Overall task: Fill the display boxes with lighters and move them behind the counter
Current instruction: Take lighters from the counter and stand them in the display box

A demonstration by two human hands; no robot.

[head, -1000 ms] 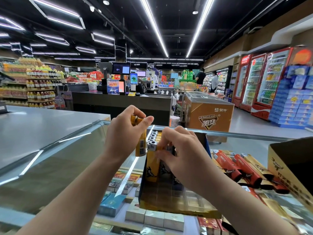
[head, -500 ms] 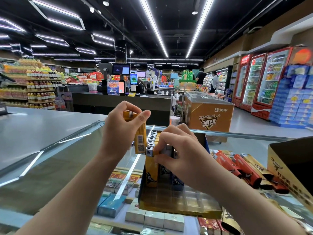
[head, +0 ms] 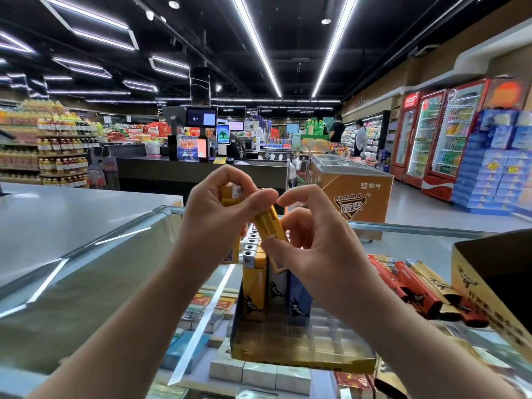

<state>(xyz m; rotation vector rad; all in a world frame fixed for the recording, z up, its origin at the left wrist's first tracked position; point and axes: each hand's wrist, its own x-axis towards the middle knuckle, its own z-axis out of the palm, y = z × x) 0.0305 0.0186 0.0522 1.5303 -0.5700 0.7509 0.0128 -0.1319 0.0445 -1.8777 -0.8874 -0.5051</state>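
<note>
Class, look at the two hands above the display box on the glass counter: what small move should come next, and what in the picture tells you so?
Probably the right hand should draw the yellow lighter from the left hand, which grips a bundle, and stand it in the display box. Both hands pinch that lighter directly above the upright rows.
</note>
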